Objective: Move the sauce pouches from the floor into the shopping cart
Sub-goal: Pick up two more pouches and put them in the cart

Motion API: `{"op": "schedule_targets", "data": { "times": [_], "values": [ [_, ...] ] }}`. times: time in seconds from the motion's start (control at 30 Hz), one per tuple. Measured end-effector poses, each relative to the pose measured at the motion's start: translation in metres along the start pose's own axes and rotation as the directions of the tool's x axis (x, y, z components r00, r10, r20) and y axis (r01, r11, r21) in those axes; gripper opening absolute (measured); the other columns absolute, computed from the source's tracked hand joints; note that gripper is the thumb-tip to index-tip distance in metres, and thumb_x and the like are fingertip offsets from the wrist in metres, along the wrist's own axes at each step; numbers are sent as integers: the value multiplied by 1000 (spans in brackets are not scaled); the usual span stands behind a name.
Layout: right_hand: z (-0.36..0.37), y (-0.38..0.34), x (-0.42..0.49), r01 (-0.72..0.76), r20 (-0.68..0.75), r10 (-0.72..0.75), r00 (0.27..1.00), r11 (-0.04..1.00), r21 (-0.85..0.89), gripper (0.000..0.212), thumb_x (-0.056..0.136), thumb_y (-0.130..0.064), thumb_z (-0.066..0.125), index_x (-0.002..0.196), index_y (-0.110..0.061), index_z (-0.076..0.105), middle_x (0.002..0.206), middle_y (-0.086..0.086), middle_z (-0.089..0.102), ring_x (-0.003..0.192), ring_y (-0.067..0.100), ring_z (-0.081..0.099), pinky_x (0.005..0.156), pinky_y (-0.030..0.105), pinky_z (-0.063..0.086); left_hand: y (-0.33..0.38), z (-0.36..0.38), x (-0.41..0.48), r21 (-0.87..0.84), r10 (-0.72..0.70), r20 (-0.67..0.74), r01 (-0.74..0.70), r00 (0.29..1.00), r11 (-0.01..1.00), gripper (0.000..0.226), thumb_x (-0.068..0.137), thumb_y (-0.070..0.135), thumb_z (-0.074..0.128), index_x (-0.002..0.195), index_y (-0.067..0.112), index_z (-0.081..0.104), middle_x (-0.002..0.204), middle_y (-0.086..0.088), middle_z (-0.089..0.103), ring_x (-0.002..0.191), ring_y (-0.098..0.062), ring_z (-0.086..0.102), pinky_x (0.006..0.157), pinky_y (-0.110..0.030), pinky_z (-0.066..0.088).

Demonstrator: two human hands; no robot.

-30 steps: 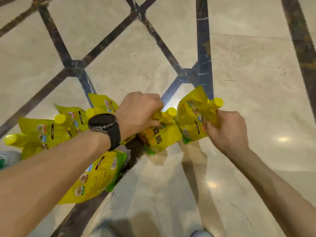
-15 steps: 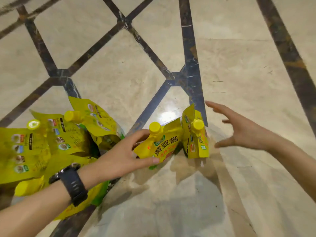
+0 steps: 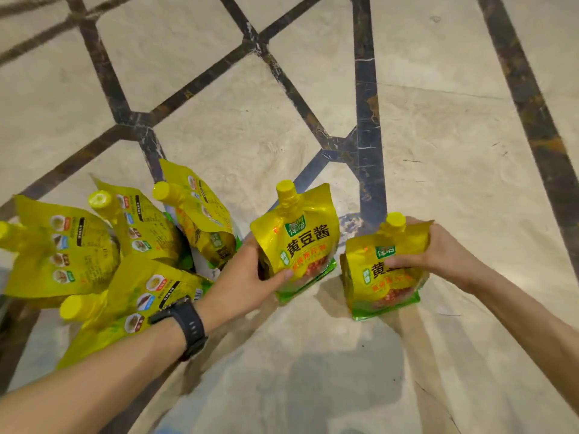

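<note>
Middle pouch (image 3: 300,236) is being clamped low by the left grip (image 3: 247,283) — right pouch (image 3: 369,289), near its top, by the right grip (image 3: 438,255).

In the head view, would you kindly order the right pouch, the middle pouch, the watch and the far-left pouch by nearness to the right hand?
1. Right pouch, in the right hand's grip.
2. Middle pouch, in the left hand.
3. Watch, on the left wrist.
4. Far-left pouch, at the frame's left edge.
</note>
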State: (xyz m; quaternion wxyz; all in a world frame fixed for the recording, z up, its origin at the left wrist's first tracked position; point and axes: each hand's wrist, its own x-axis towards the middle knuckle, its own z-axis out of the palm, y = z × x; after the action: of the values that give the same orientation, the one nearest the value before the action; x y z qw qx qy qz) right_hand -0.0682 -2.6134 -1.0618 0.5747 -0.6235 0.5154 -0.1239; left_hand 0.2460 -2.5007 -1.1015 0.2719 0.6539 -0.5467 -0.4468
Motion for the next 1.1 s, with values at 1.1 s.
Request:
{"op": "schedule_targets", "data": {
  "times": [1.1],
  "values": [
    [-13,-200,-259,-338,68,391,918,681,650,83,26,-30,97,104,-13,72,104,16,75,89,31,72,77,40,59,286,-119,-146,-495,-359,369,508,857,705,107,32,40,99,129,24,57,116,0,76,104,-21,73,82,-33,60]
  ]
}}
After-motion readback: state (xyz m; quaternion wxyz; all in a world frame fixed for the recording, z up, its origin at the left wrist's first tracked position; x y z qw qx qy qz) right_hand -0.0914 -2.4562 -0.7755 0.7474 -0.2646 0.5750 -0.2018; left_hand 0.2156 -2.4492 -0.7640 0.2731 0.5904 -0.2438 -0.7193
